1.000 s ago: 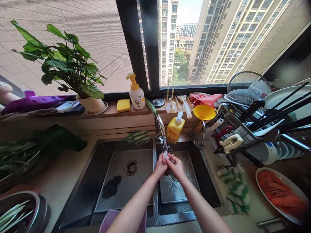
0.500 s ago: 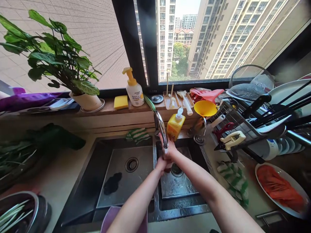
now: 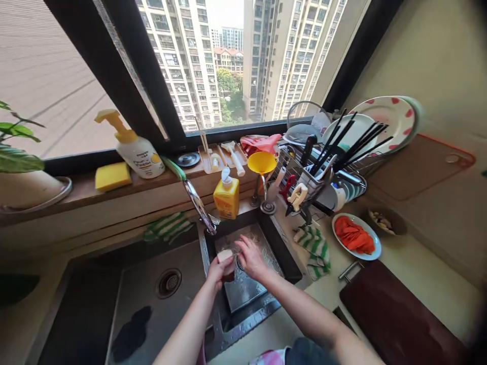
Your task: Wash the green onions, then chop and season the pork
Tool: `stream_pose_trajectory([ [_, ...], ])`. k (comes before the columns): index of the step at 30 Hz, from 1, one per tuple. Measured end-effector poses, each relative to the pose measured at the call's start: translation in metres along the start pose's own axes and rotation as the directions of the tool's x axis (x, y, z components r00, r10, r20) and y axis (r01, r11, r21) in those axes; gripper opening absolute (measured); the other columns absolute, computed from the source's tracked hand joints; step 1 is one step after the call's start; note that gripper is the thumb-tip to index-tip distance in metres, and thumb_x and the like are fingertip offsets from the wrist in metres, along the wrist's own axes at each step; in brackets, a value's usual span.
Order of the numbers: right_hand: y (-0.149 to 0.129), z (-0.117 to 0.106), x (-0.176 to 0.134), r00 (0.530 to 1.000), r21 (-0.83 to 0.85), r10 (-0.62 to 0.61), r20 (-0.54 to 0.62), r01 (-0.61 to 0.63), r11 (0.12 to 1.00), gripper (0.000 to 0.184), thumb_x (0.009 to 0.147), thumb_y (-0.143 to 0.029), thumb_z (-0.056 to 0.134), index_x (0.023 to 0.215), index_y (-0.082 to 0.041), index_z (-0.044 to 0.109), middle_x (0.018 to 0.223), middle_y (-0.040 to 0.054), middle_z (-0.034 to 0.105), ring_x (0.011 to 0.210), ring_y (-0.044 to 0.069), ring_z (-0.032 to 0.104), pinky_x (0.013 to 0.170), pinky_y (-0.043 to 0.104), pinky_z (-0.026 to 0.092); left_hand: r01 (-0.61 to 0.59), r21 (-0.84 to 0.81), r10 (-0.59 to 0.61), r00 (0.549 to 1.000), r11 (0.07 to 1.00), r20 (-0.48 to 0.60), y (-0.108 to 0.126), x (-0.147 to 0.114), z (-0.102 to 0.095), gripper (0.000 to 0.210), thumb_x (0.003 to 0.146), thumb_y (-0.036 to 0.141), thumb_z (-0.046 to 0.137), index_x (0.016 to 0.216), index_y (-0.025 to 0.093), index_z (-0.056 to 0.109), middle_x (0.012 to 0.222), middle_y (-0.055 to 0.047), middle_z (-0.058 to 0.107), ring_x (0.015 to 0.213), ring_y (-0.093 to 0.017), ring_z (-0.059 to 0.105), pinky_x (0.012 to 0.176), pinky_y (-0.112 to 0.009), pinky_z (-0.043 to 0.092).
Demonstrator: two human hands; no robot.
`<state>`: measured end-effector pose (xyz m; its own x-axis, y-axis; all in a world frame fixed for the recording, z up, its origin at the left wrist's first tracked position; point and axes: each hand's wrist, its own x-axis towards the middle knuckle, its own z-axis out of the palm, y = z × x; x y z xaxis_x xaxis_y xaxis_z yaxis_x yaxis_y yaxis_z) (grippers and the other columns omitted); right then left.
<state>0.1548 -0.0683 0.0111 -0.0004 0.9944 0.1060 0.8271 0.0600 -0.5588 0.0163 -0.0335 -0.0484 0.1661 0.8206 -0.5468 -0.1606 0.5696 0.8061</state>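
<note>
Over the right sink basin (image 3: pixel 243 296), my left hand (image 3: pixel 215 272) is closed around a stubby piece with a pale, flat oval end (image 3: pixel 225 255); its lower part looks brownish and is partly hidden by the fingers. I cannot make out its exact kind. My right hand (image 3: pixel 251 259) is just to the right of it, fingers apart and holding nothing, blurred at the fingertips. The chrome faucet (image 3: pixel 198 205) arches above and to the left of both hands. Behind them stands a yellow pump bottle (image 3: pixel 227 199).
A left basin (image 3: pixel 140 284) adjoins, with a striped cloth (image 3: pixel 169 226) on its back edge. Right of the sink are a crowded dish rack (image 3: pixel 310 175), a striped cloth (image 3: pixel 314 248), a plate of orange-red slices (image 3: pixel 353 235) and a dark red cutting board (image 3: pixel 395 314).
My view has swung to the right. My hands, together under the faucet before, are now apart and lower in front of it. The pale-ended piece now shows in my left hand.
</note>
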Motion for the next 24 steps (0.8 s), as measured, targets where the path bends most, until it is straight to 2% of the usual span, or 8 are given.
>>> stream_pose_trajectory([
  [2, 0.042, -0.023, -0.041, 0.986, -0.104, 0.158, -0.052, -0.162, 0.981, 0.042, 0.080, -0.018, 0.047, 0.121, -0.023, 0.052, 0.134, 0.0078, 0.045, 0.123, 0.025, 0.037, 0.099, 0.042, 0.032, 0.094, 0.026, -0.094, 0.995, 0.995, 0.020, -0.002, -0.006, 0.005, 0.045, 0.045, 0.032, 0.083, 0.080, 0.019, 0.057, 0.054, 0.000, 0.060, 0.040, -0.017, 0.054, 0.040, -0.028, 0.040],
  [4, 0.085, -0.052, -0.077, 0.938, -0.270, 0.310, -0.153, -0.341, 0.900, 0.039, 0.083, -0.019, 0.044, 0.120, -0.022, 0.055, 0.132, 0.0082, 0.047, 0.123, 0.026, 0.036, 0.100, 0.042, 0.029, 0.137, 0.045, -0.139, 0.989, 0.990, 0.045, 0.001, -0.014, 0.014, 0.053, 0.044, 0.035, 0.083, 0.087, 0.018, 0.057, 0.057, 0.000, 0.061, 0.041, -0.016, 0.054, 0.039, -0.028, 0.041],
  [7, 0.137, -0.090, -0.113, 0.767, -0.440, 0.531, -0.360, -0.642, 0.628, 0.043, 0.086, -0.028, 0.043, 0.129, -0.025, 0.046, 0.135, 0.0114, 0.043, 0.123, 0.033, 0.033, 0.095, 0.049, 0.028, 0.007, 0.045, -0.011, 0.996, 0.999, 0.084, 0.011, -0.026, 0.034, 0.064, 0.041, 0.035, 0.085, 0.096, 0.018, 0.057, 0.072, -0.002, 0.065, 0.052, -0.015, 0.059, 0.048, -0.026, 0.046],
  [9, 0.157, -0.105, -0.126, 0.720, -0.449, 0.585, -0.373, -0.692, 0.566, 0.041, 0.085, -0.026, 0.044, 0.126, -0.024, 0.049, 0.128, 0.0149, 0.050, 0.114, 0.035, 0.042, 0.089, 0.050, 0.030, -0.124, 0.047, 0.119, 0.988, 0.991, 0.093, 0.018, -0.031, 0.044, 0.066, 0.039, 0.033, 0.085, 0.097, 0.017, 0.059, 0.080, -0.003, 0.066, 0.063, -0.015, 0.062, 0.057, -0.025, 0.048],
  [12, 0.170, -0.111, -0.131, 0.733, -0.450, 0.595, -0.330, -0.676, 0.584, 0.035, 0.085, -0.020, 0.043, 0.118, -0.022, 0.057, 0.108, 0.0144, 0.062, 0.101, 0.029, 0.051, 0.087, 0.046, 0.029, -0.232, 0.075, 0.226, 0.971, 0.970, 0.082, 0.025, -0.039, 0.051, 0.064, 0.040, 0.031, 0.084, 0.098, 0.017, 0.060, 0.087, -0.003, 0.066, 0.075, -0.016, 0.062, 0.067, -0.026, 0.050],
  [17, 0.183, -0.118, -0.122, 0.730, -0.430, 0.613, -0.302, -0.678, 0.596, 0.025, 0.085, -0.020, 0.043, 0.089, -0.019, 0.068, 0.091, 0.0134, 0.065, 0.095, 0.026, 0.054, 0.083, 0.041, 0.028, -0.327, 0.086, 0.325, 0.945, 0.941, 0.039, 0.050, -0.059, 0.052, 0.062, 0.042, 0.028, 0.083, 0.098, 0.015, 0.060, 0.091, -0.005, 0.066, 0.081, -0.017, 0.061, 0.077, -0.030, 0.049],
  [22, 0.192, -0.123, -0.121, 0.710, -0.402, 0.636, -0.303, -0.700, 0.590, 0.020, 0.082, -0.026, 0.049, 0.090, -0.018, 0.066, 0.089, 0.0120, 0.065, 0.090, 0.026, 0.056, 0.077, 0.040, 0.032, -0.612, 0.147, 0.613, 0.789, 0.777, 0.048, 0.087, -0.077, 0.053, 0.061, 0.049, 0.027, 0.081, 0.106, 0.018, 0.059, 0.114, -0.007, 0.059, 0.099, -0.019, 0.057, 0.088, -0.030, 0.044],
  [24, 0.190, -0.122, -0.124, 0.728, -0.408, 0.619, -0.296, -0.682, 0.607, 0.020, 0.082, -0.026, 0.049, 0.090, -0.019, 0.066, 0.092, 0.0116, 0.065, 0.092, 0.026, 0.055, 0.079, 0.041, 0.032, -0.615, 0.174, 0.620, 0.784, 0.769, 0.035, 0.078, -0.077, 0.052, 0.061, 0.048, 0.026, 0.082, 0.104, 0.018, 0.061, 0.116, -0.007, 0.058, 0.099, -0.020, 0.057, 0.087, -0.029, 0.045],
])
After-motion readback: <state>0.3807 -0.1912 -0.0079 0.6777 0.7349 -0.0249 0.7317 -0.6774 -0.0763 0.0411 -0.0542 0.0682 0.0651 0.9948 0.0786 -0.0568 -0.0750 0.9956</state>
